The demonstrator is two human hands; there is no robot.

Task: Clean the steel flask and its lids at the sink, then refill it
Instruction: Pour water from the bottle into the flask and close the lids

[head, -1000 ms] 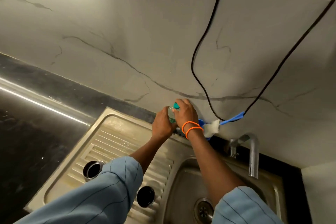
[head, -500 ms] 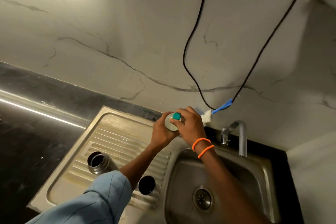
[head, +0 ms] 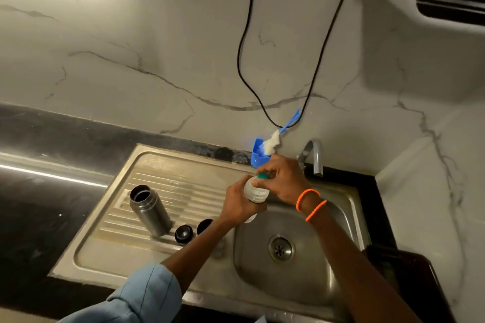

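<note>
The right hand's [head: 282, 178] fingers [head: 265, 171] are curling over the teal cap [head: 262, 176] of a small clear bottle [head: 256, 191], pinching the cap from above, while the left hand [head: 240, 204] is wrapping its fingers round the bottle's body from below and holding it tilted over the back left corner of the sink basin [head: 309, 273]. Whether the cap is loose or tight cannot be told. Two orange bands [head: 311, 203] are sitting on the right wrist, and a light blue sleeve [head: 147, 294] is covering the left forearm near the front edge of the counter [head: 34, 217].

Just behind the right hand, a blue holder [head: 258, 156] is standing at the back edge of the sink, with a white-headed brush [head: 273, 141] on a blue handle leaning out of it against the marble wall [head: 157, 47]. A steel tap [head: 315, 155] is rising at the back edge, just right of the hands, apart from them.

The steel flask [head: 149, 208] is standing upright and open-mouthed on the ribbed drainboard [head: 183, 186], well left of the hands. Its two dark lids [head: 183, 233] are lying beside its base toward the basin, the nearer one almost touching the flask, the farther one partly hidden by the left forearm. The drain [head: 280, 248] is showing in the middle of the basin floor. A black cable [head: 244, 60] is hanging in a loop down the wall above the brush.
</note>
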